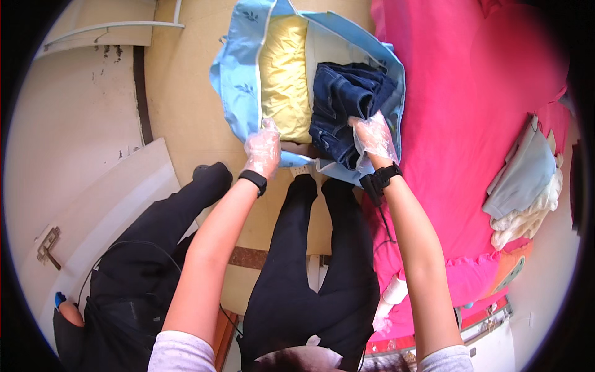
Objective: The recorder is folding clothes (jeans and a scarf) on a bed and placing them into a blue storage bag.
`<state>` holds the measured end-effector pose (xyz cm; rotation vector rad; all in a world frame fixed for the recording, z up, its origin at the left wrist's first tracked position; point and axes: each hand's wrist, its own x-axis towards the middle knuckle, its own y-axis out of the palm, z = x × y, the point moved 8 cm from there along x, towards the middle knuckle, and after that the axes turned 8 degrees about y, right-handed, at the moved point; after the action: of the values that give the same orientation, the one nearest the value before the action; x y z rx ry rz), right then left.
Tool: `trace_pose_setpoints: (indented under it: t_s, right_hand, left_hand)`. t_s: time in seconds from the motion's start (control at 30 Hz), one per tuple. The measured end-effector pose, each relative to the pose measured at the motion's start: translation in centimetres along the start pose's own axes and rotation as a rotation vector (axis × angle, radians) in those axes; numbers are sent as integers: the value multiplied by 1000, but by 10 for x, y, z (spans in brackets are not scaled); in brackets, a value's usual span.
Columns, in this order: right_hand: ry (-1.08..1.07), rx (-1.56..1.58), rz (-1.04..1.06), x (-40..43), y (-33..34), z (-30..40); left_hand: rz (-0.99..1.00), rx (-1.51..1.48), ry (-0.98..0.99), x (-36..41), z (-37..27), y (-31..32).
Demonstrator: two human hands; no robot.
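A light blue fabric storage bag (241, 69) with a leaf print stands open on the floor before me. Inside, a bundle of yellow cloth (286, 79) fills the left part, and folded dark blue jeans (337, 104) lie at the right. My left hand (264, 148), in a clear plastic glove, is closed on the bag's near left edge. At the right, my right hand (375, 136), gloved likewise, is at the jeans' near right side, by the bag's right wall; its fingertips touch the denim. Whether it grips the jeans or only presses on them is hard to tell.
A bed with a pink cover (432, 139) runs along the right, with grey and cream clothes (523, 167) on it. Another person in black trousers (139, 228) is close at my left, beside a white door (93, 209). A white rail (116, 24) is at the upper left.
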<state>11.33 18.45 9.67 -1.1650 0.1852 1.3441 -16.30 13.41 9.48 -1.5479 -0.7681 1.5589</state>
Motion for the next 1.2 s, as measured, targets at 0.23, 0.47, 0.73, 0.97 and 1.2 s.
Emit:
trace_pose_setpoints:
  t_s: [0.23, 0.47, 0.73, 0.97, 1.2]
  right_hand:
    - [-107, 527, 653, -2, 59, 31]
    - [-59, -74, 477, 64, 128, 3]
    - [-5, 13, 567, 61, 151, -31]
    - [183, 17, 828, 85, 165, -75]
    - [-249, -169, 647, 104, 153, -30]
  left_hand:
    - [191, 168, 695, -35, -31, -12]
    - [83, -20, 722, -41, -24, -16]
    - [446, 156, 765, 21, 46, 6]
    - [165, 44, 901, 4, -8, -63]
    - [189, 27, 823, -21, -1, -82]
